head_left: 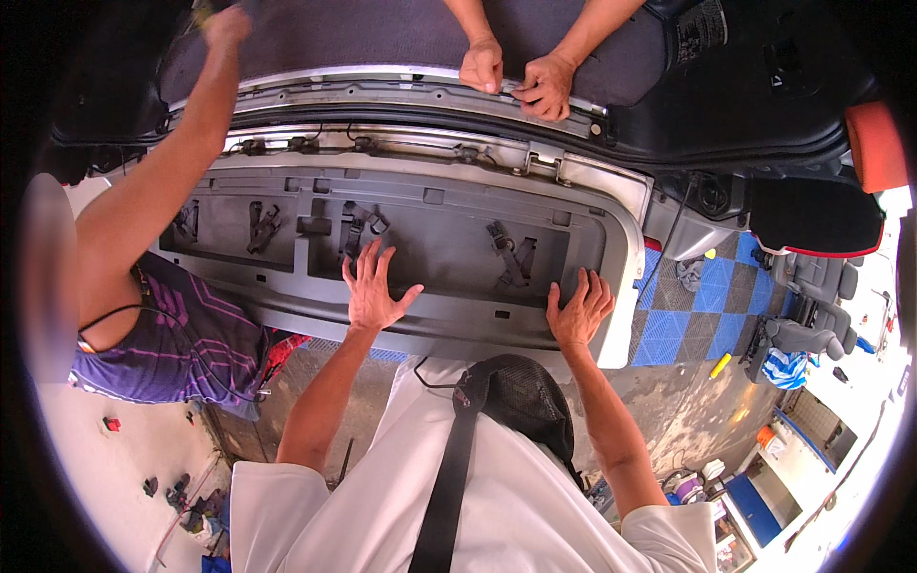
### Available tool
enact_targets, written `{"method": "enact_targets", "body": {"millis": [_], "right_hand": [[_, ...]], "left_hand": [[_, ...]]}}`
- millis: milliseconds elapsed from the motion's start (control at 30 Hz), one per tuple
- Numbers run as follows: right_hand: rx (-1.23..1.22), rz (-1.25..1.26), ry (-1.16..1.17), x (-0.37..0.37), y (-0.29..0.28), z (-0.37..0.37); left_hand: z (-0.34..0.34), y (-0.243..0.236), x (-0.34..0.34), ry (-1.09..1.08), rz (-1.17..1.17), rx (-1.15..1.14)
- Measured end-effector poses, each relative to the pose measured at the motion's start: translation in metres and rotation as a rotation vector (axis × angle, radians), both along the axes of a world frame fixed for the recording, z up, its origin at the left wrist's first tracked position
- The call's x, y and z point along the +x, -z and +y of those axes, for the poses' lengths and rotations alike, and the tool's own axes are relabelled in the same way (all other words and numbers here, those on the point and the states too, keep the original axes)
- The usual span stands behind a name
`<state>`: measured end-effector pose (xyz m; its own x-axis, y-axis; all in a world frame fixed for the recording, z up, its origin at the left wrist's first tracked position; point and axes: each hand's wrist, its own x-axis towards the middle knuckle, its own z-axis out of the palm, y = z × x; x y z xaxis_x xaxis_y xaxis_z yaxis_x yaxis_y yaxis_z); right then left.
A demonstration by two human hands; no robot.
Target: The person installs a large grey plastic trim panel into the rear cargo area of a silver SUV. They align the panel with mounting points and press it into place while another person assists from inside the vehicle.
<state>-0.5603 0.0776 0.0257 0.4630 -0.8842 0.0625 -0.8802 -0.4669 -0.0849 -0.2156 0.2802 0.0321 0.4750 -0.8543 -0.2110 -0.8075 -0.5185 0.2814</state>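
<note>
A grey plastic trim panel (449, 307) with recessed compartments covers the lowered tailgate (623, 329) of a vehicle. My left hand (374, 294) lies on its near part with fingers spread, the fingertips reaching to the recess edge beside a black strap with a buckle (355, 227). Flat on the panel's right end rests my right hand (579, 313), fingers stretched out and holding nothing. Another buckled strap (510, 256) sits in the recess between my hands, farther off. More straps (263, 227) lie in the left compartment.
Across the sill, another person's two hands (516, 78) work at the metal strip (382, 95). At left, a co-worker in a purple shirt (191, 334) stretches an arm (186, 158) forward. Blue and grey floor tiles (683, 306) and removed seats (812, 320) are at right.
</note>
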Motion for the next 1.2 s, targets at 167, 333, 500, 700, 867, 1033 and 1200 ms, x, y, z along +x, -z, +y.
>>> {"method": "enact_targets", "body": {"millis": [167,333,500,700,867,1033,1200], "right_hand": [[-0.002,-0.014,-0.003,0.001,-0.001,0.000],[-0.017,-0.016,-0.006,0.001,-0.002,0.000],[-0.030,-0.014,-0.001,0.001,-0.002,0.000],[-0.021,-0.027,0.028,0.004,-0.004,-0.001],[0.017,-0.028,0.044,0.003,-0.003,-0.001],[0.015,0.012,0.062,0.000,0.003,-0.001],[0.043,0.044,0.087,0.000,0.004,0.001]], "left_hand": [[0.000,0.002,0.000,0.003,-0.010,-0.008],[0.001,0.002,0.000,-0.005,0.002,-0.024],[-0.001,-0.001,0.000,-0.002,0.012,-0.015],[-0.001,-0.003,0.002,-0.004,0.052,-0.016],[0.005,-0.002,0.006,0.017,0.147,-0.098],[0.022,-0.009,0.027,0.058,0.157,-0.174],[0.039,-0.014,0.055,-0.028,0.064,-0.114]]}}
